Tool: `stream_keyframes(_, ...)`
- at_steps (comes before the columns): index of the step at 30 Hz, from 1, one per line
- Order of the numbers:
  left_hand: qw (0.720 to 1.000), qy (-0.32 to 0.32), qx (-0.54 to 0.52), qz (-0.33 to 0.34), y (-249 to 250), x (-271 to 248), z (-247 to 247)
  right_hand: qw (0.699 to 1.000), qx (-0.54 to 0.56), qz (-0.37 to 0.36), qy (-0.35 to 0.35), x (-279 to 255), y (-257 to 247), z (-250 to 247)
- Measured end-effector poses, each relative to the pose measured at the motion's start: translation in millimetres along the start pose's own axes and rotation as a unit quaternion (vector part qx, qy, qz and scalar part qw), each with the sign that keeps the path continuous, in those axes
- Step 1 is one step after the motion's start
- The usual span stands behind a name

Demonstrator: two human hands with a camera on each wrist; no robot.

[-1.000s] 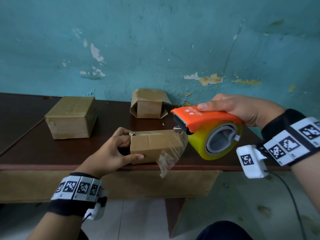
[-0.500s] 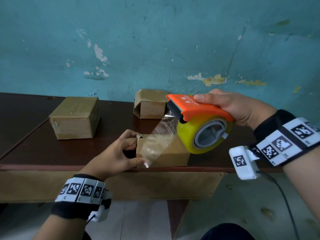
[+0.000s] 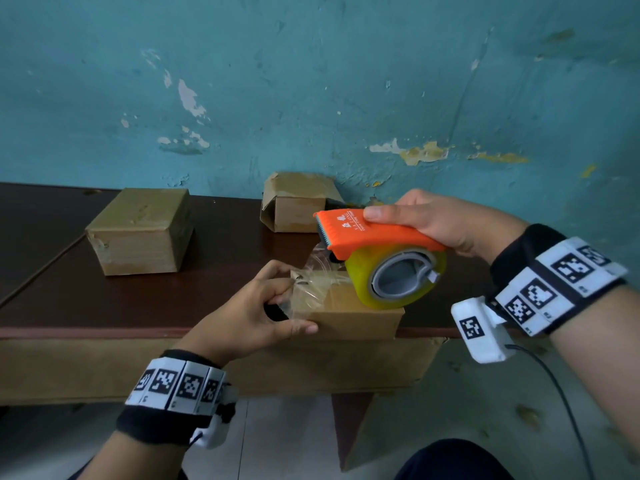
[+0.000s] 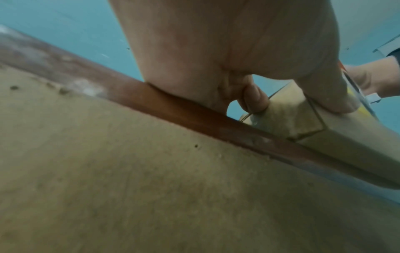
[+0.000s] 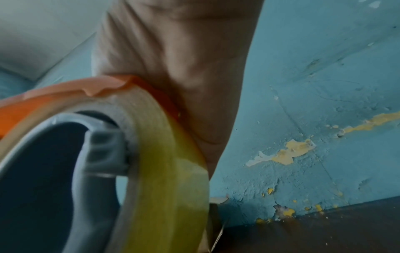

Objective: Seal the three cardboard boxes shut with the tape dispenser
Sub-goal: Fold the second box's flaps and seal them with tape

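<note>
A small cardboard box (image 3: 360, 315) sits at the table's front edge. My left hand (image 3: 256, 306) grips its left end, thumb on the front face and fingers pressing a strip of clear tape (image 3: 311, 289) over the top-left corner. My right hand (image 3: 440, 223) holds the orange tape dispenser (image 3: 374, 233) with its yellowish roll (image 3: 398, 282) resting on the box top. In the left wrist view the box (image 4: 303, 123) shows under my thumb. The right wrist view shows the roll (image 5: 164, 171) close up. Two other boxes stand behind: a closed box (image 3: 142, 230) at the left and a box with loose flaps (image 3: 298, 202) by the wall.
The dark brown table (image 3: 214, 296) runs along a peeling teal wall (image 3: 311, 81). A sheet of cardboard (image 3: 104, 368) hangs below the table's front edge. A cable (image 3: 554, 386) trails from my right wrist camera.
The dispenser moved from the box's right end up and then down onto its top. The loose tape, hanging free before, now lies over the box's left corner under my left fingers.
</note>
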State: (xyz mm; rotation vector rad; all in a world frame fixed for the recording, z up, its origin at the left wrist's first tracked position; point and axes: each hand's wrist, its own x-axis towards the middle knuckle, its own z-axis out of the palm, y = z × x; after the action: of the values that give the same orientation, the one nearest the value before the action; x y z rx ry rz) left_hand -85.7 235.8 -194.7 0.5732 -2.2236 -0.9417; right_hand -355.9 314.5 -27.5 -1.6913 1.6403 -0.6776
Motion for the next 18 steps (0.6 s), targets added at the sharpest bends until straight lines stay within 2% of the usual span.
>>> stream_keyframes(11, 1.000, -0.006, -0.021, -0.008, 0.6, -3.9, 0.7, 0.999, -0.020, 0.023, 0.022, 3.8, 5.9, -3.4)
stream_keyframes(15, 0.999, 0.026, -0.042, -0.008, 6.6, -7.7, 0.1, 0.998, -0.047, 0.025, 0.027, 6.0, 0.9, -0.2)
stream_keyframes(18, 0.997, 0.022, -0.079, -0.011, 9.4, -9.8, -5.4, 0.996, -0.084, 0.027, 0.031, 10.2, -5.3, 2.9)
